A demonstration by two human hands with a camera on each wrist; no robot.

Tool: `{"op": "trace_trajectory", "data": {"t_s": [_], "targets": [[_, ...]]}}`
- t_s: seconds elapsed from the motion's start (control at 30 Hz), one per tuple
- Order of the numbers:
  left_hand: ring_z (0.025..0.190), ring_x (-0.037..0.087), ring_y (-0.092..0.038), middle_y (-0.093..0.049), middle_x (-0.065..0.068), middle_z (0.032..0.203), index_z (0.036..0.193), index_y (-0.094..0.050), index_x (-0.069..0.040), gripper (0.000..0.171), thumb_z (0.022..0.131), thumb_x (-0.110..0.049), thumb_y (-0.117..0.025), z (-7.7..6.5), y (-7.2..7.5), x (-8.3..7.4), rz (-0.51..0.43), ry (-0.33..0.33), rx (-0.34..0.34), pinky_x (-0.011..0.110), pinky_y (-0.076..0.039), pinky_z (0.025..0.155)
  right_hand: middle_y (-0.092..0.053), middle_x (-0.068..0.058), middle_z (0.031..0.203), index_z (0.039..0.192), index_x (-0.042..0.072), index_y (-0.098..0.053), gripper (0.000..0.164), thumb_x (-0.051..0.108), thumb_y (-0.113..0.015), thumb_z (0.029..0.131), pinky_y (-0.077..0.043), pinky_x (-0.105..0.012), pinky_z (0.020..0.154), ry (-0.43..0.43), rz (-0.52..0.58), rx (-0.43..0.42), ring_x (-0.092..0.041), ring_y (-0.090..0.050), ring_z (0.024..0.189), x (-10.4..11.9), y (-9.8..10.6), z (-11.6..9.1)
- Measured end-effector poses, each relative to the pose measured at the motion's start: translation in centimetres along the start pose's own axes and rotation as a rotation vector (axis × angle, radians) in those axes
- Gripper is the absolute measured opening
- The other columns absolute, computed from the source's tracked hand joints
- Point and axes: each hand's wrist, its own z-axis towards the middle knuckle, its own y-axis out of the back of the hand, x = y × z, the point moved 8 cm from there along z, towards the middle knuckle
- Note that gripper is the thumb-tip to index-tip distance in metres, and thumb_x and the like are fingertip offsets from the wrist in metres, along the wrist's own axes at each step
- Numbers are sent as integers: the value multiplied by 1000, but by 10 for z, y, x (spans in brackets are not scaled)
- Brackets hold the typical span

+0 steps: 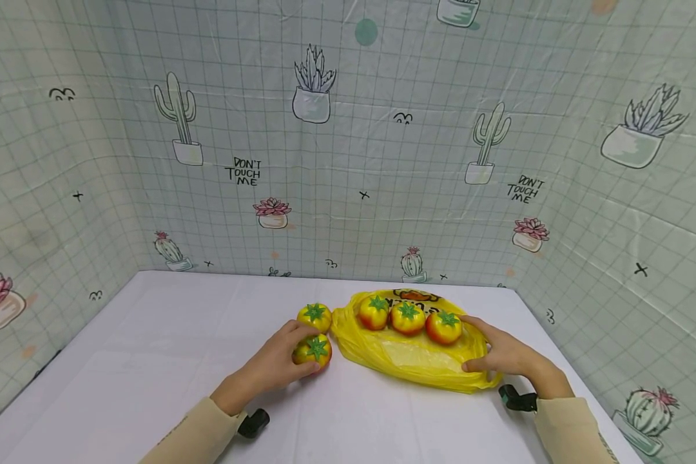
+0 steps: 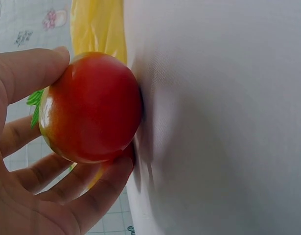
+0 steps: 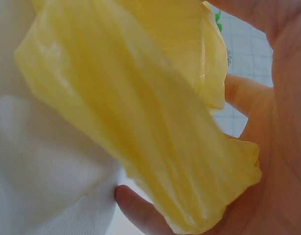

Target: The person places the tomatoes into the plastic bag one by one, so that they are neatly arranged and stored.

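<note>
My left hand [image 1: 280, 356] grips a shiny tomato [image 2: 94, 110], red below and yellow on top with a green star-shaped calyx, low at the white table. Just behind it is another tomato [image 1: 315, 318], close to the fingers. To the right lies a yellow plastic bag [image 1: 383, 361] with dark print, three tomatoes [image 1: 407, 320] sitting on it in a row. Around the bag's right end curls my right hand [image 1: 513, 354], thumb at the front and fingertips behind, beside the rightmost tomato [image 1: 443, 330]. In the right wrist view, a crumpled bag flap [image 3: 140, 112] hides part of that hand.
A white cloth covers the table [image 1: 122, 367]. Its back and side edges meet walls hung with gridded cactus-print fabric [image 1: 336, 154]. Black wrist devices [image 1: 254, 423] show at both cuffs.
</note>
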Motion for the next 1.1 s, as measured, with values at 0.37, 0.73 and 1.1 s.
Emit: {"op": "trace_trajectory", "data": {"t_s": [0.37,0.73,1.1], "targets": [[107,21,-51,-49,7,125,125,-58,-12,48,82,-21,-76,0,2,-3,-6,-13,-2,43,-47,91,-32,-25,148,148,14,-29,97,44,-78,70,-29,-71,96,0,4,-2,-49,-34,129,1,1,0],[103,18,-51,-50,5,119,126,-59,-9,50,81,-22,-77,0,5,-16,0,-92,-17,40,-48,89,-31,-26,148,149,14,-28,98,44,-78,69,-28,-71,96,-11,3,2,-50,-34,129,0,-1,-1],[108,19,-51,-49,6,123,128,-57,-8,52,83,-26,-76,10,3,-42,-22,-175,-14,39,-48,90,-31,-26,148,149,14,-28,97,42,-78,71,-30,-71,95,3,7,7,-49,-34,129,2,0,-1]]}}
